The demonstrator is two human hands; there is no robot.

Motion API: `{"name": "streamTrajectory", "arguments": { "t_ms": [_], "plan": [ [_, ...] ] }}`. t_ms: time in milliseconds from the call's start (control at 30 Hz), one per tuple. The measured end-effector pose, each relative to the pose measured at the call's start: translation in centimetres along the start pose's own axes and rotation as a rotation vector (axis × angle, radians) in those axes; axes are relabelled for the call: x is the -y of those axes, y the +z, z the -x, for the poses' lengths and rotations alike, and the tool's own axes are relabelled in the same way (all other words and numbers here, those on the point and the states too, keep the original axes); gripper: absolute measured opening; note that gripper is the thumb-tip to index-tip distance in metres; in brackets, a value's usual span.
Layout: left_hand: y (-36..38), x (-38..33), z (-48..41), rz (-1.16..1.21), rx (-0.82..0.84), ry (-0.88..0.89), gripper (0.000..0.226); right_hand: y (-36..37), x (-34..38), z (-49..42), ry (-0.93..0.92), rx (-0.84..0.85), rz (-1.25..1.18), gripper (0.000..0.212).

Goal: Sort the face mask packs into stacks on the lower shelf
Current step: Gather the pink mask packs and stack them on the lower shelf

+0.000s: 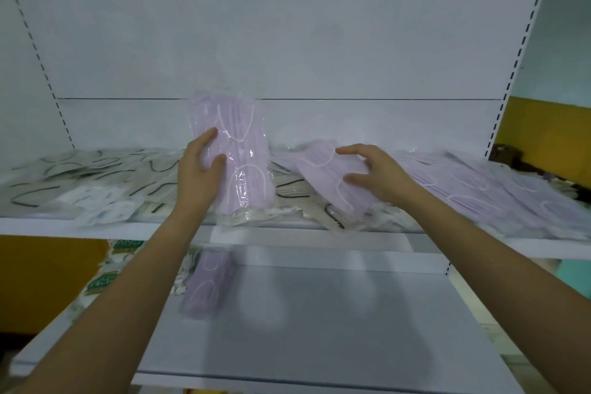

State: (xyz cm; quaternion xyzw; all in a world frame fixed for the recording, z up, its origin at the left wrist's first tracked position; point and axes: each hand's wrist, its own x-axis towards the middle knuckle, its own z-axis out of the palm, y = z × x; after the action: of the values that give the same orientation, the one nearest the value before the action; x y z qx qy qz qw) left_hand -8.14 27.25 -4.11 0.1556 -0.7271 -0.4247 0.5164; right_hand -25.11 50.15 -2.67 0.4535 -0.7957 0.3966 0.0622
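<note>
Upper shelf (96, 229): littered with mask packs.
- White packs with black ear loops (96, 169) spread across the left half.
- Loose lilac packs (479, 192) fanned over the right half.

Left hand (201, 166): grips a lilac face mask pack (238, 150) by its left edge, thumb on the front and fingers curled behind.
- The pack stands upright above the upper shelf, long axis near vertical.
- Top end leans slightly left, toward the back panel.
- White ear loops face the camera.

Right hand (374, 173): spread over the right end of a second lilac pack (326, 176).
- This pack lies low on the heap, long axis running from upper left to lower right, near end tipped down.
- Thumb and forefinger lie on its face; blurred, so cannot tell whether the hand actually clasps it.
- The two packs sit just beside each other, between the hands.

Lower shelf (319, 323): a lilac stack (206, 285) lies at the left, long axis front to back, below the left forearm. Green-printed packs (102, 281) lie left of it.
</note>
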Motion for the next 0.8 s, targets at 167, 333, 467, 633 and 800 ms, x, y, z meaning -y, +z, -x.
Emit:
{"name": "streamTrajectory", "arguments": {
  "t_ms": [167, 333, 467, 633, 800],
  "plan": [
    [0.3, -1.7, 0.0, 0.084, 0.021, -0.019, 0.040, -0.5, 3.3, 0.0, -0.078, -0.225, -0.425, 0.043],
    [2.0, -4.4, 1.2, 0.248, 0.077, -0.008, 0.040, 4.4, 7.0, -0.7, -0.083, -0.289, -0.506, 0.045],
    [0.8, -3.7, 1.1, 0.117, 0.093, 0.070, 0.051, 6.7, 8.5, -0.4, -0.110, -0.209, -0.383, 0.049],
    [-2.8, -1.5, 0.7, 0.078, 0.046, 0.074, 0.052, 4.3, 5.8, -1.9, -0.045, -0.229, -0.228, 0.042],
    [-4.1, 0.2, -0.1, 0.072, 0.000, -0.019, 0.043, 3.1, -0.3, -4.6, 0.137, -0.009, 0.039, 0.047]
  ]
}}
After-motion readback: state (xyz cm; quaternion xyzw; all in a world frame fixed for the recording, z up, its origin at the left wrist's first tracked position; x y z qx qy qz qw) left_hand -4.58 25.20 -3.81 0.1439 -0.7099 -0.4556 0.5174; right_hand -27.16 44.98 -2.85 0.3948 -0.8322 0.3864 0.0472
